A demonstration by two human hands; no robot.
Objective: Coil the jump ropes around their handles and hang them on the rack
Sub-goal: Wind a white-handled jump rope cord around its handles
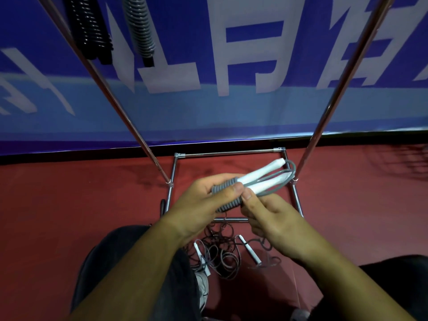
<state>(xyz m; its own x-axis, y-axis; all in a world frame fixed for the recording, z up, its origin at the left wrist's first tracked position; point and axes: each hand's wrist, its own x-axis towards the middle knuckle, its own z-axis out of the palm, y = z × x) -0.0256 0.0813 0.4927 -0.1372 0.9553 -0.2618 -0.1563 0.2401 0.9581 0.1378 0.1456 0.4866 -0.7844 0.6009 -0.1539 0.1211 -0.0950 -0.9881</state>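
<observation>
I think the rope (228, 201) should go round the two white handles (261, 176) in tight rings, each right next to the last, with the loose end tucked in so it cannot slip. The left hand (203, 205) is curled round the wound part, thumb on top. The right hand (278, 223) pinches the rope just beside it. The rope is held up in front of the rack (342, 89), above more ropes (222, 249) tangled on the floor.
</observation>
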